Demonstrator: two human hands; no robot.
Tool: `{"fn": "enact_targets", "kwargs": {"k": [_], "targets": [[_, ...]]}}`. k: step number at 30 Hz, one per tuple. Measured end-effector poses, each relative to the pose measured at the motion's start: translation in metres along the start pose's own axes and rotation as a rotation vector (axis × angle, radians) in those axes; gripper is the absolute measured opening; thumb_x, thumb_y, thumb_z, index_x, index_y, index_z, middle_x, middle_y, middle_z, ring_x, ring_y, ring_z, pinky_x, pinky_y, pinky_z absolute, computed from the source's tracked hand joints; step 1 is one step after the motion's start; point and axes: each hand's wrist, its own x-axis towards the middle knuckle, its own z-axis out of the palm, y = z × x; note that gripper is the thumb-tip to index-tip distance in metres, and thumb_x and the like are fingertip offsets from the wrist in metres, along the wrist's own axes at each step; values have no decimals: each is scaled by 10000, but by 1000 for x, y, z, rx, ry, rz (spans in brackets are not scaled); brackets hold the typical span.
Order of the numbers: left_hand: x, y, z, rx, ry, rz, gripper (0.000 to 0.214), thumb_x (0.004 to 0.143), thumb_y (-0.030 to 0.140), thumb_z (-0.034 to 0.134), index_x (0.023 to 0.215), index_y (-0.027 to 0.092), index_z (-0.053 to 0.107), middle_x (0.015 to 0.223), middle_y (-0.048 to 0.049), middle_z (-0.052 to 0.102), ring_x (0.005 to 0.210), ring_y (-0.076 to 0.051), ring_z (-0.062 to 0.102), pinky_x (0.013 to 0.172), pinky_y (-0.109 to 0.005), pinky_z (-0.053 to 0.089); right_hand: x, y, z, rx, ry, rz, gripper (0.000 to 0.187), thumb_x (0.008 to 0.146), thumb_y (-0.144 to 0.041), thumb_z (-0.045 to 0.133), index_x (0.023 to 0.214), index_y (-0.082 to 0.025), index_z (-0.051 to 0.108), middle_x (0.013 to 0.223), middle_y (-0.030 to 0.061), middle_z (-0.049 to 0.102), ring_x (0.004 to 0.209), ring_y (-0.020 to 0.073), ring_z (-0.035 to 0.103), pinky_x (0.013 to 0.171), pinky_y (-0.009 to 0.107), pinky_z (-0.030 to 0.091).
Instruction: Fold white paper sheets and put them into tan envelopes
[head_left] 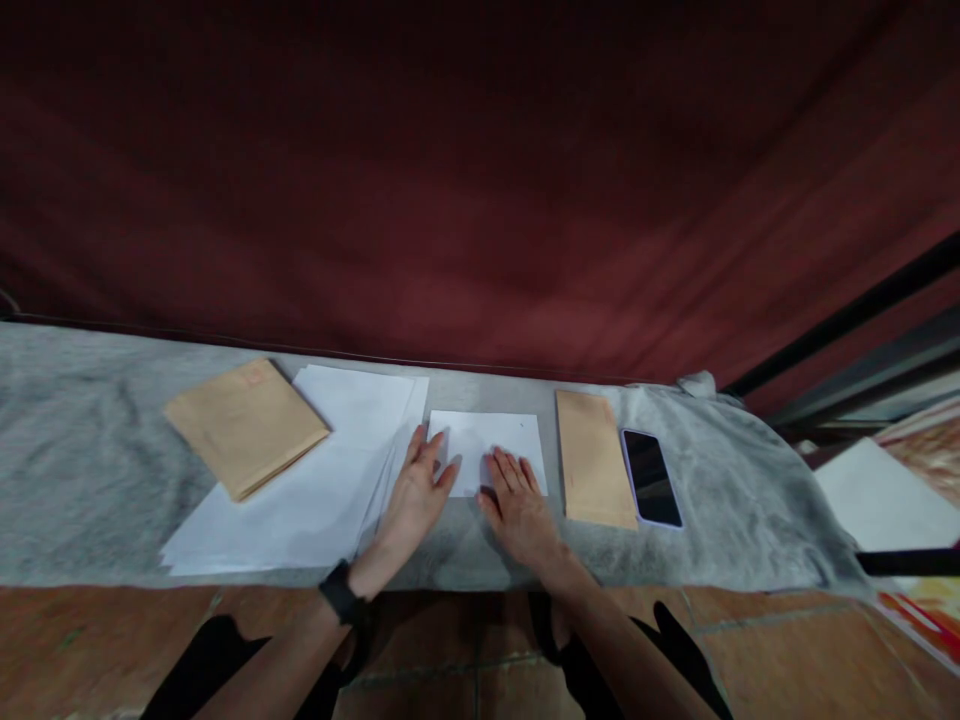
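A small white sheet of paper [480, 428], perhaps folded, lies flat on the grey cloth in front of me. My right hand [517, 505] rests on its lower right part, fingers stretched out. At its left edge is my left hand [420, 485], with the fingers apart and the fingertips at the paper. To the left, a stack of large white sheets [315, 500] spreads out beside my left hand. Several brown envelopes [247, 425] lie in a pile partly over that stack. A single brown envelope [596, 460] sits to the right of my right hand.
A phone [651, 478] with a dark screen and a light purple case lies beyond the right envelope. The grey cloth [750, 500] covers the narrow surface and wrinkles at the right. A dark red curtain [480, 200] hangs behind. Dark bars [847, 315] stand at the right.
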Motion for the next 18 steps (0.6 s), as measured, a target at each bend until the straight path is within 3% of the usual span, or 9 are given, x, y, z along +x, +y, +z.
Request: {"fn": "enact_targets", "kwargs": {"k": [3, 6, 8, 11, 14, 16, 18], "targets": [[11, -5, -1, -150, 36, -150, 529, 835, 287, 647, 1344, 164, 571, 1572, -172, 360, 1181, -280, 631, 972, -453, 559, 0, -11, -1, 43, -27, -19, 657, 988, -440, 464, 1529, -86, 349, 1593, 145, 353, 1470, 267, 342, 1224, 492, 275], [15, -7, 0, -395, 34, -298, 638, 761, 221, 685, 1378, 173, 530, 1458, -156, 507, 951, -213, 700, 858, -410, 599, -1, -19, 1, 73, -26, -25, 677, 964, -406, 495, 1531, -70, 340, 1593, 155, 345, 1471, 277, 340, 1231, 502, 257], [17, -1, -2, -592, 17, -397, 720, 745, 195, 679, 1433, 173, 468, 1306, -135, 632, 872, -195, 703, 795, -376, 603, 0, -23, 3, 103, -20, -26, 684, 948, -385, 517, 1527, -62, 348, 1596, 166, 335, 1472, 287, 336, 1231, 507, 255], [22, 18, -10, -884, -13, -500, 761, 708, 179, 714, 1428, 172, 469, 1171, -94, 700, 900, -193, 701, 811, -335, 582, 7, -26, -1, 220, 23, 6, 652, 944, -342, 516, 1523, -82, 369, 1594, 160, 344, 1460, 285, 359, 1225, 505, 276], [26, 39, -17, -1217, -107, -562, 611, 744, 259, 756, 1320, 177, 569, 1151, -100, 711, 991, -216, 695, 871, -344, 568, 19, -21, -19, 536, 129, 109, 521, 980, -287, 432, 1483, -155, 458, 1527, 118, 472, 1403, 234, 451, 1199, 454, 340], [25, 48, -17, -1368, -147, -622, 497, 813, 335, 736, 1266, 183, 601, 1185, -118, 698, 1053, -236, 682, 895, -371, 569, 29, -16, -35, 879, 215, 213, 471, 1001, -369, 430, 1434, -210, 521, 1462, 73, 557, 1362, 214, 499, 1186, 425, 360], [21, 52, -12, -1377, -150, -698, 462, 828, 324, 745, 1250, 198, 607, 1203, -113, 692, 1080, -237, 675, 894, -364, 568, 37, -11, -51, 1251, 389, 418, 487, 994, -495, 442, 1369, -213, 575, 1353, 63, 648, 1297, 219, 561, 1153, 423, 404]]}}
